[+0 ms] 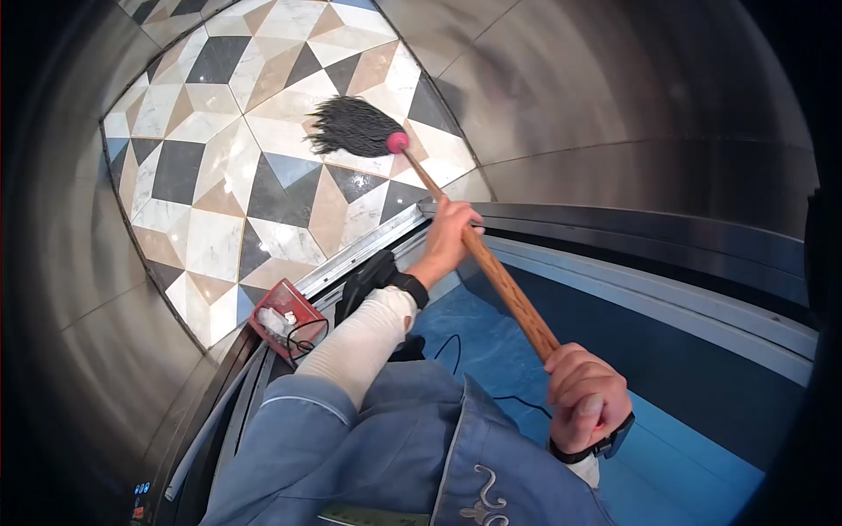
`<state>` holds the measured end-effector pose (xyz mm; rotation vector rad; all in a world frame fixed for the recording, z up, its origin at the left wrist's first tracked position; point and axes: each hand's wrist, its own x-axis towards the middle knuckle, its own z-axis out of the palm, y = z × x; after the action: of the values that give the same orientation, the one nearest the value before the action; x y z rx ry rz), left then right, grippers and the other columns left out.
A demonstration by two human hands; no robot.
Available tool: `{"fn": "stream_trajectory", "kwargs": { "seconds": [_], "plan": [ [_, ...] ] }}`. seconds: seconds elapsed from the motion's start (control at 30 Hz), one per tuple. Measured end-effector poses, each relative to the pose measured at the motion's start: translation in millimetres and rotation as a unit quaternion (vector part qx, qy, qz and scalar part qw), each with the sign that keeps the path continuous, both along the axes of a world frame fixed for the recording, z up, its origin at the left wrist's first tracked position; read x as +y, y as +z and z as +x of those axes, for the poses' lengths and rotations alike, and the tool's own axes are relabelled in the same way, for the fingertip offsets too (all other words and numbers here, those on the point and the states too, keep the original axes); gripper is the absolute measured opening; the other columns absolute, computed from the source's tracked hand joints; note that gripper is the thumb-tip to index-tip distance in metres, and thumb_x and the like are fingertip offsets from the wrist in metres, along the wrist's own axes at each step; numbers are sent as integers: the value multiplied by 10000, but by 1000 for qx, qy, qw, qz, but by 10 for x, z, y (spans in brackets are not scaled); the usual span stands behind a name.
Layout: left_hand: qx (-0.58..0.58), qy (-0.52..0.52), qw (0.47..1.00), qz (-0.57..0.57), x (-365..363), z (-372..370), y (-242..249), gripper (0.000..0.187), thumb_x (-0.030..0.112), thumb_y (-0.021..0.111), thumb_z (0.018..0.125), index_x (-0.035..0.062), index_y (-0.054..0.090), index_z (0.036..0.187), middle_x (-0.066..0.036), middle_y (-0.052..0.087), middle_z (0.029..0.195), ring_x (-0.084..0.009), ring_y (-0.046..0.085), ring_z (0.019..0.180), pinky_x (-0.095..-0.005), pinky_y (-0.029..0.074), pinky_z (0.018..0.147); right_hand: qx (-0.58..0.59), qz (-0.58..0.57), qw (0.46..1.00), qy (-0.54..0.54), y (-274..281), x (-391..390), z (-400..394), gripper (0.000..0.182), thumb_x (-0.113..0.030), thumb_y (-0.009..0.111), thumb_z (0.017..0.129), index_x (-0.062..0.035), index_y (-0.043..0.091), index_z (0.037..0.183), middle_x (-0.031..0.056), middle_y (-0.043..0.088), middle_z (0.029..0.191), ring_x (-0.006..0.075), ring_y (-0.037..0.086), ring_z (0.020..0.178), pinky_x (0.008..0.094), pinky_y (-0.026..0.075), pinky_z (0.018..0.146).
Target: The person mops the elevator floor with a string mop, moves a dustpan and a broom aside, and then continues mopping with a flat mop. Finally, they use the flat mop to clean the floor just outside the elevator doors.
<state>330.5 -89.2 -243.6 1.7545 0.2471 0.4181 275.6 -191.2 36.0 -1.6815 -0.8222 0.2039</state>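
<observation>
A mop (509,285) with a brown wooden handle, a pink-red collar and dark grey strands runs diagonally across the head view. Its strands rest spread on the patterned tile floor (210,241) beyond the metal threshold. My left hand (450,235) is wrapped around the middle of the handle, above the threshold. At the handle's near end, my right hand (588,394) is closed in a fist around it, close to my body. Each wrist wears a black band.
A red dustpan (289,316) holding white scraps stands left of my left forearm. A metal door track (373,237) crosses between the tiles and the blue floor (491,329). Brushed-metal walls (605,79) enclose the tiles. Thin black cable (522,401) shows near my body.
</observation>
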Motion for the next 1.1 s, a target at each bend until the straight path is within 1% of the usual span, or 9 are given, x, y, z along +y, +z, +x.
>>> {"fn": "stream_trajectory", "kwargs": {
  "seconds": [0.07,0.2,0.27,0.4,0.47,0.57,0.8,1.0,1.1],
  "plan": [
    [-13,-33,999,-13,-117,60,46,229,79,678,680,85,563,878,-127,548,992,-359,482,1013,-444,296,998,-17,-9,995,-98,52,30,-42,254,-162,454,882,-18,446,674,50,428,469,164,455,441,345,442,538],
    [6,-94,995,-31,-359,52,7,281,128,672,715,104,534,958,-108,549,970,-343,484,1032,-426,326,981,-48,-49,988,-139,128,146,-101,230,-126,398,893,-12,442,698,47,447,510,151,453,456,331,438,548],
    [14,-97,994,-48,-393,45,-84,283,112,670,705,100,519,944,-94,545,916,-309,505,994,-404,347,968,-66,-95,987,-108,146,194,-115,193,-103,414,878,-1,455,720,62,469,536,159,472,473,342,456,573],
    [-28,-159,986,-42,32,-2,-50,212,61,649,658,98,509,813,-89,536,841,-309,524,880,-386,422,778,-83,-140,985,-47,194,465,-92,149,-82,470,843,15,475,730,82,500,555,180,508,497,359,490,604],
    [-9,-176,984,15,205,-34,48,172,49,638,641,95,521,760,-91,548,810,-306,528,843,-380,421,693,-69,-134,988,-21,329,655,-8,198,-167,506,862,-7,481,748,67,507,562,172,518,498,348,491,586],
    [-3,-188,982,11,360,-60,163,146,83,647,634,73,527,716,-107,559,736,-314,540,786,-382,422,641,-88,-82,987,-110,478,785,90,380,-402,548,848,-29,476,822,20,473,537,133,502,471,323,496,567],
    [96,-323,941,-39,645,-328,561,186,155,661,613,27,534,661,-139,563,630,-308,561,626,-382,396,547,-174,-41,981,-72,654,564,441,271,-276,350,939,-36,471,900,11,396,554,97,448,469,245,468,475],
    [114,-259,959,15,427,-514,574,167,147,645,634,22,540,666,-154,572,660,-345,559,650,-407,402,546,-117,15,986,-121,535,146,672,297,-244,307,948,-36,519,934,-14,352,515,76,397,458,209,389,449],
    [41,-163,986,18,217,-594,368,156,155,641,688,42,535,703,-158,564,646,-346,562,644,-410,407,546,-1,91,989,-117,575,-154,639,300,-240,299,965,-62,537,924,-51,345,479,41,355,412,179,336,425]
  ]
}}
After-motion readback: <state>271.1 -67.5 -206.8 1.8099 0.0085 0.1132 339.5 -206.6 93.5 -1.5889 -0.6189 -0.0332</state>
